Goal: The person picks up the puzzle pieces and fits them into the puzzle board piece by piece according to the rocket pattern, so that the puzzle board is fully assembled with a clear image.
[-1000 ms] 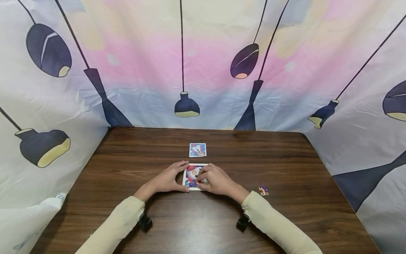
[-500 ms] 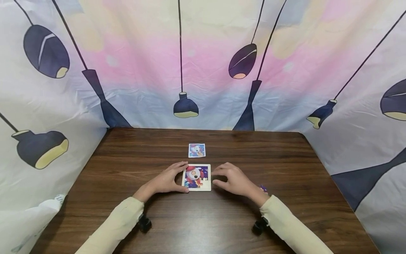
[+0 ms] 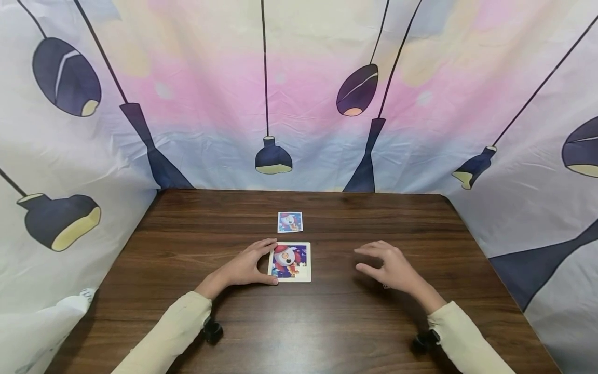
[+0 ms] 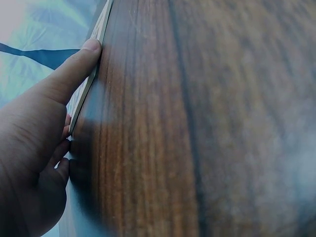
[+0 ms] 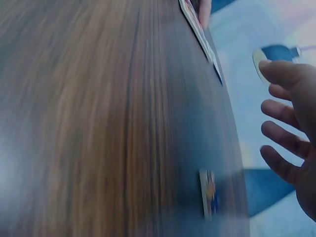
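Note:
A small jigsaw puzzle (image 3: 290, 259) in a white-rimmed tray lies mid-table, showing a rocket picture; bare white shows at its lower right. My left hand (image 3: 243, 266) holds the tray by its left side, thumb at the near corner and fingers at the far one. In the left wrist view the thumb (image 4: 81, 64) presses the tray's edge. My right hand (image 3: 392, 267) hovers to the right of the tray, fingers loosely spread and holding nothing. Below it in the right wrist view lies a blurred puzzle piece (image 5: 210, 193), mostly hidden by the hand in the head view.
Behind the tray lies a small picture card (image 3: 290, 222) with the same rocket. The brown wooden table (image 3: 210, 218) is enclosed by a printed cloth (image 3: 308, 93). White crumpled plastic (image 3: 51, 327) hangs over the left table edge.
My right hand has let go of a piece in the tray's lower part and moved right, over the loose piece. My left hand stays on the tray.

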`<state>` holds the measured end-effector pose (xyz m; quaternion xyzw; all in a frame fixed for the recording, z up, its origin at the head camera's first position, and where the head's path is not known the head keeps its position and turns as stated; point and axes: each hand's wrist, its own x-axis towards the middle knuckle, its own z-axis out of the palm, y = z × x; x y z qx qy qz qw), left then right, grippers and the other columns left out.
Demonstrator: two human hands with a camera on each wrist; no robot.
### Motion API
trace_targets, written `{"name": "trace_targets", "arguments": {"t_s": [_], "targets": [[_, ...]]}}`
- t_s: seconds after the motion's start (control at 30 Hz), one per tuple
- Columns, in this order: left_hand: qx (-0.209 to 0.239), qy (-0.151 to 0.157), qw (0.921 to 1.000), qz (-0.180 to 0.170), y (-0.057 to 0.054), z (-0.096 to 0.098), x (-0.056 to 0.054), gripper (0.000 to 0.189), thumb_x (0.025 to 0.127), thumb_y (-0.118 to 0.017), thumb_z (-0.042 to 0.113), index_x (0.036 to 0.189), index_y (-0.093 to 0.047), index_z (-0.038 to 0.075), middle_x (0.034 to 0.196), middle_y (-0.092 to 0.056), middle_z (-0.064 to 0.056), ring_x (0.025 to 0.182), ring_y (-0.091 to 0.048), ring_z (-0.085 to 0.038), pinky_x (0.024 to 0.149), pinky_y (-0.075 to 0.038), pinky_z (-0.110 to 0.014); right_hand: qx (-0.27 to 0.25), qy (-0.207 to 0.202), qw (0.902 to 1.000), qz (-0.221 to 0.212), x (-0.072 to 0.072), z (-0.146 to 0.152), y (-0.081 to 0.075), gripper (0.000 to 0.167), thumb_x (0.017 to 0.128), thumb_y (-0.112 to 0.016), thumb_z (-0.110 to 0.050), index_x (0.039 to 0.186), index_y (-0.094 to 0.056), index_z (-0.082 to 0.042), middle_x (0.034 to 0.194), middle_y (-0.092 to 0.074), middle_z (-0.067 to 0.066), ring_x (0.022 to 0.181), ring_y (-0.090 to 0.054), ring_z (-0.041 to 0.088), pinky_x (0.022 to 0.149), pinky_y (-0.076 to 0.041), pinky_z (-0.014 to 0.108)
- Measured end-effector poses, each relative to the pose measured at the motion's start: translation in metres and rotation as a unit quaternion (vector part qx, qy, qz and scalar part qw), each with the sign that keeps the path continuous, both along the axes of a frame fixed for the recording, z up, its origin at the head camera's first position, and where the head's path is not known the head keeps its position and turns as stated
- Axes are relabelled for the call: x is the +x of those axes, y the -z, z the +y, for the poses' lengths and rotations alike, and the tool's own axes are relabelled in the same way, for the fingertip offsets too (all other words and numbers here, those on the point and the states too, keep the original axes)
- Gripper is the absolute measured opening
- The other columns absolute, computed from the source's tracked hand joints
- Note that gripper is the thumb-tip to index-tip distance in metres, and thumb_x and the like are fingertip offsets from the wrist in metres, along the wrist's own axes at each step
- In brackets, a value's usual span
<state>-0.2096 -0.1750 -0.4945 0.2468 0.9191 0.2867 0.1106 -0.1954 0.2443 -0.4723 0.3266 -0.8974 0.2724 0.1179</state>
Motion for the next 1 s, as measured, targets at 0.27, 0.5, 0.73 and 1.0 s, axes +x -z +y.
{"name": "trace_targets", "arguments": {"t_s": [0.27, 0.5, 0.73, 1.0], "targets": [[0.005, 0.004, 1.0, -0.001, -0.002, 0.001, 0.001, 0.109, 0.076, -0.082, 0.065, 0.159, -0.038, 0.01, 0.167, -0.028, -0.009, 0.154, -0.024, -0.033, 0.116, -0.032, -0.059, 0.014, 0.023, 0.9996, -0.008, 0.008, 0.039, 0.003, 0.039, 0.088, -0.083, -0.032, 0.122, -0.076, -0.014, 0.118, -0.072, -0.001, 0.11, -0.067, 0.023, 0.086, -0.056, 0.05], [0.003, 0.004, 1.0, 0.002, -0.003, 0.0, 0.0, 0.108, 0.077, -0.081, 0.065, 0.159, -0.038, 0.01, 0.167, -0.028, -0.009, 0.154, -0.024, -0.034, 0.116, -0.032, -0.06, 0.042, 0.022, 0.9987, -0.017, 0.013, 0.06, 0.009, 0.039, 0.084, -0.086, -0.035, 0.118, -0.078, -0.017, 0.117, -0.072, -0.006, 0.11, -0.066, 0.019, 0.087, -0.056, 0.05], [0.007, 0.002, 1.0, -0.003, -0.003, -0.001, 0.001, 0.108, 0.077, -0.082, 0.064, 0.159, -0.038, 0.01, 0.167, -0.028, -0.009, 0.154, -0.024, -0.034, 0.115, -0.032, -0.061, 0.068, 0.035, 0.9958, -0.05, 0.018, 0.071, 0.013, 0.045, 0.083, -0.085, -0.044, 0.119, -0.077, -0.018, 0.118, -0.07, -0.006, 0.111, -0.064, 0.02, 0.089, -0.054, 0.052], [0.005, 0.001, 1.0, -0.005, -0.002, -0.001, 0.001, 0.108, 0.076, -0.082, 0.064, 0.159, -0.038, 0.012, 0.167, -0.027, -0.007, 0.154, -0.023, -0.032, 0.116, -0.032, -0.06, 0.096, 0.055, 0.992, -0.061, 0.022, 0.077, 0.017, 0.045, 0.084, -0.082, -0.051, 0.116, -0.078, -0.021, 0.115, -0.069, -0.005, 0.107, -0.065, 0.021, 0.088, -0.054, 0.051]]}}
